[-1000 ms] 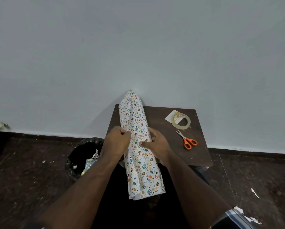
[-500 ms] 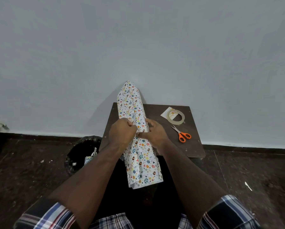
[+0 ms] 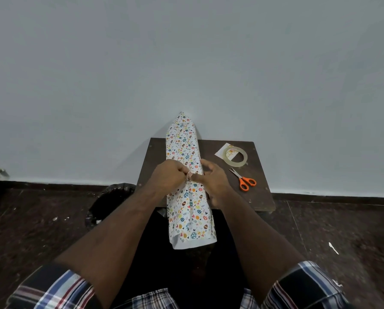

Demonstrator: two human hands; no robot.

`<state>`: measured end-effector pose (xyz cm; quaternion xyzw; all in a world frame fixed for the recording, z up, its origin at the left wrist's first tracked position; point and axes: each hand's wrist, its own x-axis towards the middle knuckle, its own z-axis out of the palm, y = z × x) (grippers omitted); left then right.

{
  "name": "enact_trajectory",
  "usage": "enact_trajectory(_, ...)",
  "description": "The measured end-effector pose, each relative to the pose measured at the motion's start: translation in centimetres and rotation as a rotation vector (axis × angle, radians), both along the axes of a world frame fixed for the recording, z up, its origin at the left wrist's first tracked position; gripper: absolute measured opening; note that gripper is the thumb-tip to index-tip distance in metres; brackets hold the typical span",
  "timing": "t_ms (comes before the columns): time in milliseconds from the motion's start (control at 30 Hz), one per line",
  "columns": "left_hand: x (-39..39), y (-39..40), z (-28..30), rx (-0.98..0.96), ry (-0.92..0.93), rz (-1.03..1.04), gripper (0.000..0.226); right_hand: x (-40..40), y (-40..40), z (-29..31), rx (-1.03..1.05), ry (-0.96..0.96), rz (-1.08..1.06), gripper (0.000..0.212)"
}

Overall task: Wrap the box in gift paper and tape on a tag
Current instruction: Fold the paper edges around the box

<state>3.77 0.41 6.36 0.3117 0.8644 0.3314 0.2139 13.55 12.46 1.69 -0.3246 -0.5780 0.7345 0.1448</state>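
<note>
Box hidden inside gift paper [image 3: 187, 175]; tag [image 3: 222, 150] print unreadable.

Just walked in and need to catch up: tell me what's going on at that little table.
A person is wrapping something in patterned gift paper on a small dark table. The paper forms a long tube that overhangs the table's near edge; the box inside cannot be seen. The left hand and right hand pinch the paper together at the tube's middle. A tape roll, lying on a small card, and orange scissors lie untouched to the right.
</note>
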Motion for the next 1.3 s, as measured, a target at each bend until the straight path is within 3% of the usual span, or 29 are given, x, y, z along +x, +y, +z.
enact_trajectory(200, -1.2, -1.6, -2.4, -0.17, 0.024, -0.09, 0.049, -0.3, -0.1, -1.3, -0.105, 0.033, -0.031, 0.065)
enact_trajectory(333, -0.6, -2.8, -3.3, -0.046, -0.016, -0.137, 0.056, -0.2, -0.6, -2.0, -0.149, 0.036, -0.034, 0.05)
enact_trajectory(433, -0.1, -3.3, -3.9, 0.066, -0.183, -0.093, 0.066, -0.1, -0.6, -2.5, -0.188, 0.044, -0.022, 0.042)
enact_trajectory(567, 0.5, -3.9, -4.1, 0.148, -0.219, -0.051, 0.053, 0.2, -0.4, -2.7, -0.156, 0.043, 0.047, 0.057)
enact_trajectory(667, 1.0, -4.3, -4.4, 0.156, -0.221, -0.005, 0.068, 0.4, -0.5, -2.5, -0.129, 0.032, 0.1, 0.069)
enact_trajectory(733, 1.3, -4.5, -4.4, 0.159, -0.207, 0.019, 0.081, 0.1, -0.5, -2.1, -0.12, 0.049, 0.143, 0.067)
enact_trajectory(1033, -1.9, -3.8, -5.3, 0.375, -0.248, 0.248, 0.092, -4.1, 0.8, -0.1, 0.031, 0.01, 0.239, 0.061)
enact_trajectory(1300, -3.7, -2.3, -7.6, 0.212, -0.101, 0.308, 0.097, -7.6, 3.0, -2.2, 0.123, -0.111, 0.409, 0.066)
